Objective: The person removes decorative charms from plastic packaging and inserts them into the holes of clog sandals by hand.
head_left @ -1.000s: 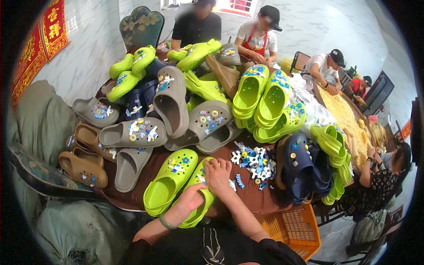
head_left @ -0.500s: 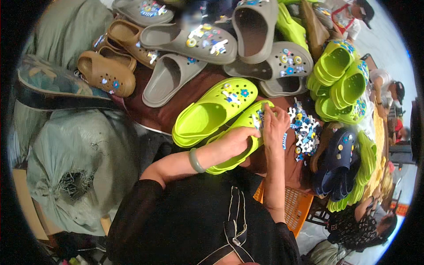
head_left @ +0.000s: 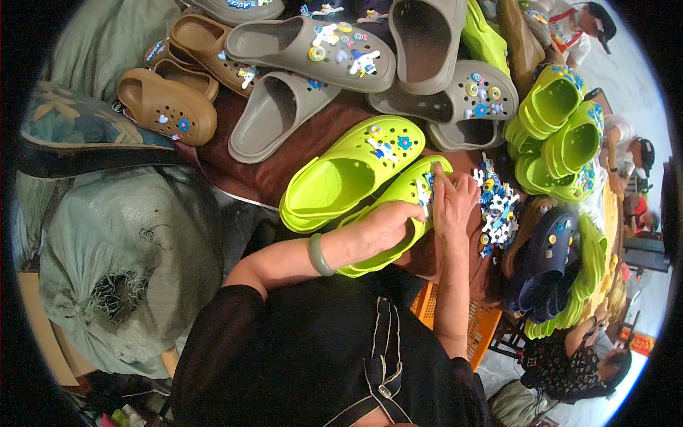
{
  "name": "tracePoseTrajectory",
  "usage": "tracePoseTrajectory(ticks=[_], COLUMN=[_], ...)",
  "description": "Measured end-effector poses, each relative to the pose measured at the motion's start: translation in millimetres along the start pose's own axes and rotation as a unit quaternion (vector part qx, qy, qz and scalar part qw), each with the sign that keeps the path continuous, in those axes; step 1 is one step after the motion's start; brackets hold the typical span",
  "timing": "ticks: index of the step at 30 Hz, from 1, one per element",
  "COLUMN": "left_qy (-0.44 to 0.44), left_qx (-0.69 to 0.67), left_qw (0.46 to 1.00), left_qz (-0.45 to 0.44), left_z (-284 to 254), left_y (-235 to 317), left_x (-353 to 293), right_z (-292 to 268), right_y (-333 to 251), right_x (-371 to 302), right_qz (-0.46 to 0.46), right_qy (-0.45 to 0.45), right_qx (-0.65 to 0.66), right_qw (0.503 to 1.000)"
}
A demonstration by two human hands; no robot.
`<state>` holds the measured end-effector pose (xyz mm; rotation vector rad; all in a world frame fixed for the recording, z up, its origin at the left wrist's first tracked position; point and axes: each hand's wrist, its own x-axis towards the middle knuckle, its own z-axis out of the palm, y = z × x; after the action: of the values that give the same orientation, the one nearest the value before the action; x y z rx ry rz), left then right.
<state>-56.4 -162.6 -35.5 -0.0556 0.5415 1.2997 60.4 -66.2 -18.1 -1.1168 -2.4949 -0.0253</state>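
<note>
My left hand (head_left: 390,226) grips a lime-green clog (head_left: 405,186), its fingers reaching inside the opening and its thumb on the upper. A green bangle (head_left: 321,256) circles that wrist. At the toe, the fingers of my right hand (head_left: 455,204) press together against the upper; whatever they pinch is hidden. Blue and white charms (head_left: 425,192) sit on this clog between my two hands. Beside it rests a second lime-green clog (head_left: 341,174), which carries a white figure charm, a blue flower and a round charm. A heap of loose charms (head_left: 499,213) lies just right of my right hand.
Grey clogs (head_left: 313,53) and brown clogs (head_left: 167,107) lie beyond on the brown cloth (head_left: 235,178). Stacked lime clogs (head_left: 562,135) and dark blue clogs (head_left: 544,256) stand at right. Sacks (head_left: 128,270) bulge at left. An orange crate (head_left: 484,327) is below; other people sit farther right.
My right hand's fingers have shifted slightly at the clog's toe. My left hand keeps its grip on the clog. The whole view has moved a little.
</note>
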Motion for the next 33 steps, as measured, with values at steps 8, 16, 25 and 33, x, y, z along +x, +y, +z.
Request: tracePoseTrajectory(ticks=[8,16,25,33], left_qy=[0.033,-0.003,-0.031,-0.02], left_qx=[0.018,0.08,0.048,0.223], left_qw=[0.999,0.997,0.998,0.974], left_qz=[-0.016,-0.011,-0.021,0.038], left_z=[-4,-1,-13,-20], left_y=[2,3,8,1], left_x=[2,-1,10,5], right_z=[0,-2,11,-11], right_y=[-3,-6,-9,40], right_x=[8,2,-6,-65], right_qz=[-0.057,-0.03,0.038,0.149], right_qy=[0.008,0.039,0.101,0.252], right_qx=[-0.018,-0.042,0.041,0.202], right_qw=[0.998,0.998,0.993,0.935])
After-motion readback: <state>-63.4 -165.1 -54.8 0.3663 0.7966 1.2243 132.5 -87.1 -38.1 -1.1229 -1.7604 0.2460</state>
